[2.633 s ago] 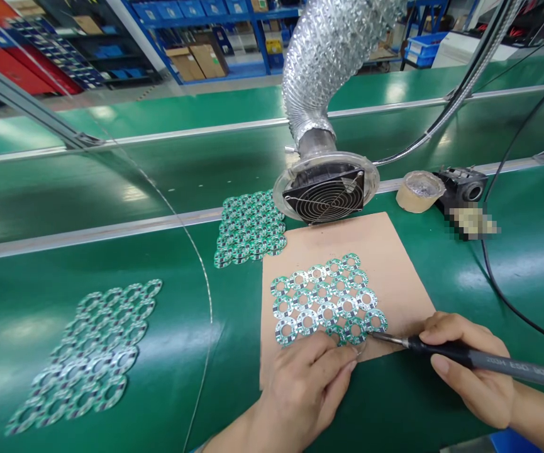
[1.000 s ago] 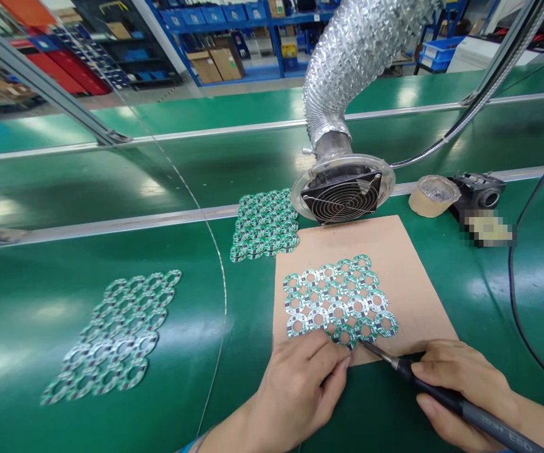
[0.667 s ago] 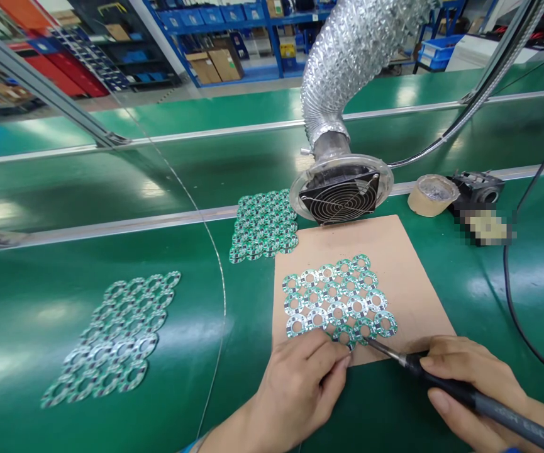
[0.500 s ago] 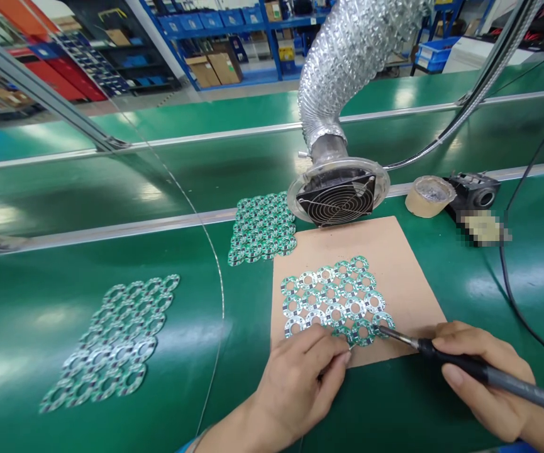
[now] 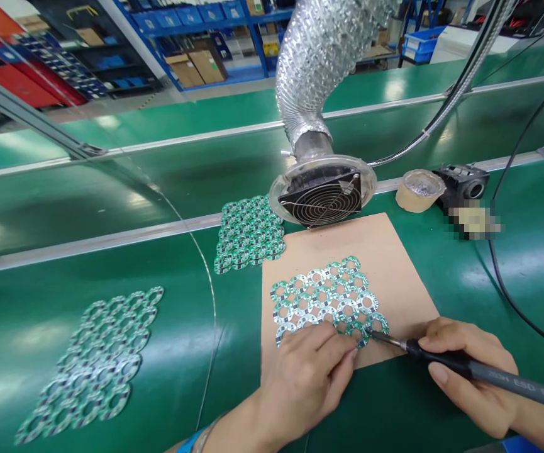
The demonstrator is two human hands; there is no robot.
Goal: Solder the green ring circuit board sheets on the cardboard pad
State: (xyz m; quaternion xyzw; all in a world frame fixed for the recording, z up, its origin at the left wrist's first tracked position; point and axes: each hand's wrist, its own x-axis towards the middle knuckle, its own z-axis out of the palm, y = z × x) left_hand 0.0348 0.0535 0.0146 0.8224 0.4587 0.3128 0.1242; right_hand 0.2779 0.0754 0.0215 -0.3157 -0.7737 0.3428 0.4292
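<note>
A panel of ring-shaped green circuit boards (image 5: 338, 308) lies on a brown cardboard sheet (image 5: 397, 277). My left hand (image 5: 312, 371) rests over the panel's near edge, thumb and forefinger pinched. A thin solder wire (image 5: 209, 277) loops down on the left and passes behind my left forearm; its end at my fingertips is hardly visible. In my right hand (image 5: 474, 377) is a soldering iron (image 5: 446, 360), gripped like a pen. Its tip meets a ring at the panel's near right corner, just right of my left fingertips.
Behind the cardboard hangs a fume extractor fan (image 5: 331, 198) on a silver duct (image 5: 312, 69). More ring panels (image 5: 250, 233) lie at the back, and another panel (image 5: 95, 352) at left. A tape roll (image 5: 417, 192) stands beside a black holder (image 5: 467, 182). A black cable (image 5: 502, 283) curves along the right.
The whole view has shifted slightly, so most things appear further left. The iron's tip stays at the near right rings. The solder end that showed at my left fingertips is now hard to see.
</note>
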